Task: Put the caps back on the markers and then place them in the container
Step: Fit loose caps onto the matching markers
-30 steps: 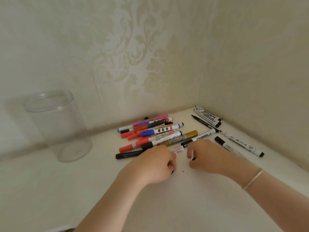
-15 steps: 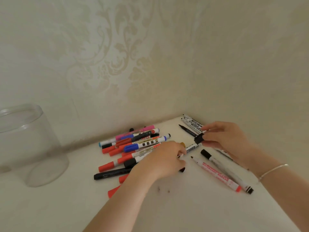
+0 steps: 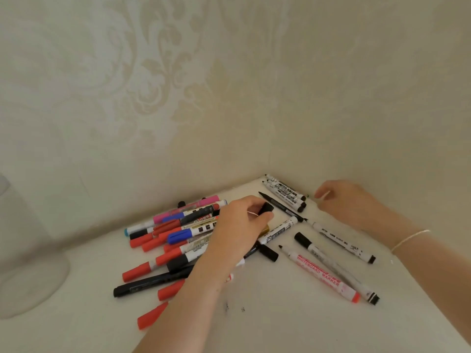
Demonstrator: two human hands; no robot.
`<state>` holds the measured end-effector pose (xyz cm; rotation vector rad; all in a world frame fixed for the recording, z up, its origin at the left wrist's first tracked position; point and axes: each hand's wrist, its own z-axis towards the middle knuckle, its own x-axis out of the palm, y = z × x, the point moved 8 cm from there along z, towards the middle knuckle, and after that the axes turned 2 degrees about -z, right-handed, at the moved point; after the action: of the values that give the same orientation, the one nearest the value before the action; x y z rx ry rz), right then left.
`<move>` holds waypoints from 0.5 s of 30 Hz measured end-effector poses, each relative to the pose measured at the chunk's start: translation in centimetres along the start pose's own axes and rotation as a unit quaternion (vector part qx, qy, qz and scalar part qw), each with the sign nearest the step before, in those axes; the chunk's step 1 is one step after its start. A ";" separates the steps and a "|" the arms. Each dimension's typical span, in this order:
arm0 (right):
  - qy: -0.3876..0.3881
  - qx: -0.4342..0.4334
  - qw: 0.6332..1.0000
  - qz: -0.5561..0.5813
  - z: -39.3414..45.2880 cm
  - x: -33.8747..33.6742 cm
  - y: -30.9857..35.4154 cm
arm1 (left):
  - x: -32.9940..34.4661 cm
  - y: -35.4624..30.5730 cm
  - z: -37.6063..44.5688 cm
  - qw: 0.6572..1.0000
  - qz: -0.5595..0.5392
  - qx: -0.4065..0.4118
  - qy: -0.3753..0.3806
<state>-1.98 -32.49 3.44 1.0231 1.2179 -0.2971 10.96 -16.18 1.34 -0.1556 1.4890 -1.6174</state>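
Looking down through the head camera, I find the left hand (image 3: 239,225) over the marker pile (image 3: 178,238), thumb and fingertips pinching a black cap (image 3: 266,208) just above the table (image 3: 280,322). The right hand (image 3: 349,202) rests near the corner, by the wall; its fingers are loosely curled and I cannot tell whether they hold anything. A thin bracelet (image 3: 410,238) sits on that wrist.

The pile lies left of centre: red-, blue-, pink- and black-capped markers crossing one another. Two loose red caps (image 3: 153,315) lie at its near edge. To the right, apart from the pile, an uncapped whiteboard marker (image 3: 318,273) with red lettering lies just beside a black-ended marker (image 3: 336,268). A thin black pen (image 3: 280,206) lies bare-tipped toward the corner, next to three black-and-white markers (image 3: 285,192) along the wall.

The clear container (image 3: 28,276) stands at the far left, partly out of frame, well apart from the markers
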 end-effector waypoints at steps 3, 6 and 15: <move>0.108 0.068 0.969 -0.211 0.0 1.3 -3.2 | -0.2 0.2 0.0 1.000 -0.016 -0.002 -0.004; 0.154 0.068 0.955 -0.243 -0.7 2.8 -4.0 | 0.0 0.1 0.0 1.000 -0.017 0.003 0.002; 0.058 -0.032 0.998 0.010 -1.5 0.3 -0.4 | -0.7 0.2 -0.2 0.997 -0.068 -0.020 -0.013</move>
<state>-3.06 -31.39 2.99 1.0076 1.3122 -0.1837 11.35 -15.57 1.42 -0.3041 1.5197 -1.6875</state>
